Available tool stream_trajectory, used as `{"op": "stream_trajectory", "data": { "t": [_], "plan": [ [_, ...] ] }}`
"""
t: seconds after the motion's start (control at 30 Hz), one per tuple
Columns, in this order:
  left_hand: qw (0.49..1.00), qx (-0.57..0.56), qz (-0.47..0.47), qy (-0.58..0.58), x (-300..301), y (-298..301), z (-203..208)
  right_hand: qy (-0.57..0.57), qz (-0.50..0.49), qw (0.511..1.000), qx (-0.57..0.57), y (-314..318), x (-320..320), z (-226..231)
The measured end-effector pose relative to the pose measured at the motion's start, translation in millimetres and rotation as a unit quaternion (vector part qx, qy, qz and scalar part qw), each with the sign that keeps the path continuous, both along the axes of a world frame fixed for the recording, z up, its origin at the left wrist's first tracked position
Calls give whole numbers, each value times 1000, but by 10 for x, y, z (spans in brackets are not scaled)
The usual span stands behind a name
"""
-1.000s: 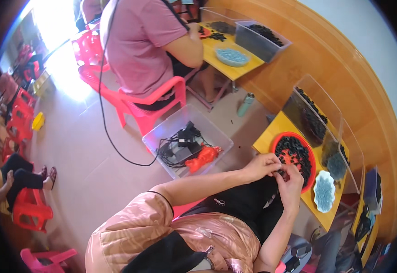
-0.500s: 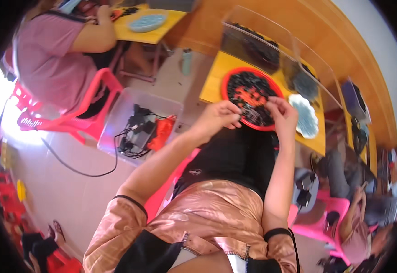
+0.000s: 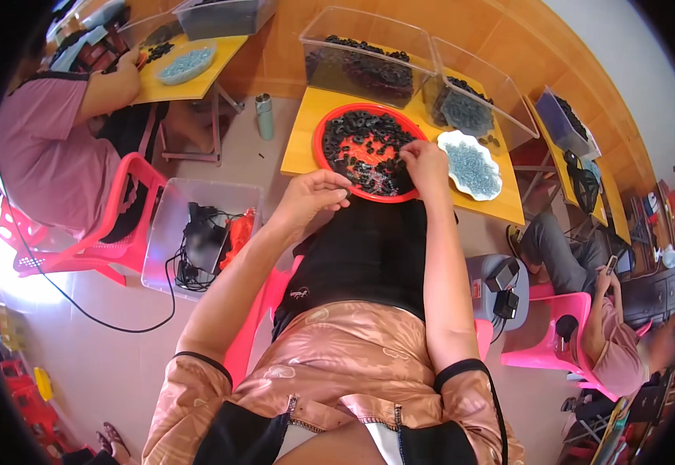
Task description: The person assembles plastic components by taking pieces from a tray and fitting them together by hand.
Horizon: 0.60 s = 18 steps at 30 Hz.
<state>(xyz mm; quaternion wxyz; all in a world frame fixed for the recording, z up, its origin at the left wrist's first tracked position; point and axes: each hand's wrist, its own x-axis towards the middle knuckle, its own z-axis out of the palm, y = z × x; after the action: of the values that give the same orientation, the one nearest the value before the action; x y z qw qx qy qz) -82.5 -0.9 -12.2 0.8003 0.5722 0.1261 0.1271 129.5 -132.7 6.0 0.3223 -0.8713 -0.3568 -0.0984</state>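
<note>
A round red tray (image 3: pixel 319 147) lies on the yellow table, with many small black ring-like parts (image 3: pixel 362 122) spread in it and red base showing through the middle. My right hand (image 3: pixel 428 168) reaches over the tray's right side, thumb and fingers pinched at a small black part there. Just off the tray's lower left rim hovers my left hand (image 3: pixel 310 201), fingers and thumb closed together; whatever is between them is too small to make out. Right of the tray stands a white scalloped dish (image 3: pixel 494 195) filled with small clear bluish pieces (image 3: pixel 470 164).
Clear bins (image 3: pixel 329 71) of black parts line the back of the yellow table (image 3: pixel 302 128). A translucent box (image 3: pixel 159 256) with cables and a red bag sits on the floor at left. Co-workers sit left and right on pink chairs (image 3: pixel 132 198). A grey stool (image 3: pixel 492 267) holds black adapters.
The whole view has shifted, so the table and tray appear farther left. My left hand has drawn back from the tray's rim; my right hand is lower among the black parts.
</note>
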Motion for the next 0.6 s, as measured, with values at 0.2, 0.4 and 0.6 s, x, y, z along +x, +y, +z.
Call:
{"op": "stream_trajectory", "data": {
  "t": [0.2, 0.4, 0.6],
  "plan": [
    [1000, 6, 16, 12, 8, 12, -17, 4, 59, 997, -46, 302, 85, -6],
    [999, 14, 32, 14, 11, 53, -31, 33, 56, 996, -62, 172, 169, 168],
    [999, 18, 38, 19, -11, 77, -38, 93, 142, 982, -83, 84, -143, 192]
  ]
}}
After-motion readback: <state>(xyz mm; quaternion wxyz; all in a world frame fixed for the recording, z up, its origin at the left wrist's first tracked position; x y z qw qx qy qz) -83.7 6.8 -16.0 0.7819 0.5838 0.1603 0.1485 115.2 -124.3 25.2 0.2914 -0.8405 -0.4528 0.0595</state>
